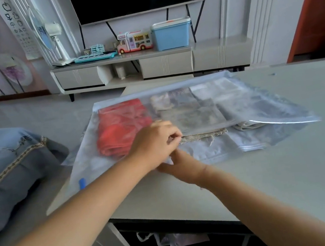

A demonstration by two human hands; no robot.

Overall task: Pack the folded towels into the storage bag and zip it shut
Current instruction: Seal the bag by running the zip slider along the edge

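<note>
A clear plastic storage bag (261,105) lies flat on the pale table (292,166). Inside it I see a folded red towel (123,124) at the left, a grey patterned towel (190,116) in the middle and a white towel (220,90) at the back right. The bag's near mouth gapes on the right, and the grey towel's edge shows there. My left hand (156,143) pinches the upper flap of the mouth at its middle. My right hand (182,166) lies just below it, fingers on the lower flap. A small blue slider clip (82,183) sits at the bag's near left corner.
A blue-covered sofa (11,168) stands to the left of the table. Beyond the table is a TV cabinet (123,69) with a toy bus, a blue box (171,34) and a fan. The table's near edge runs under my forearms.
</note>
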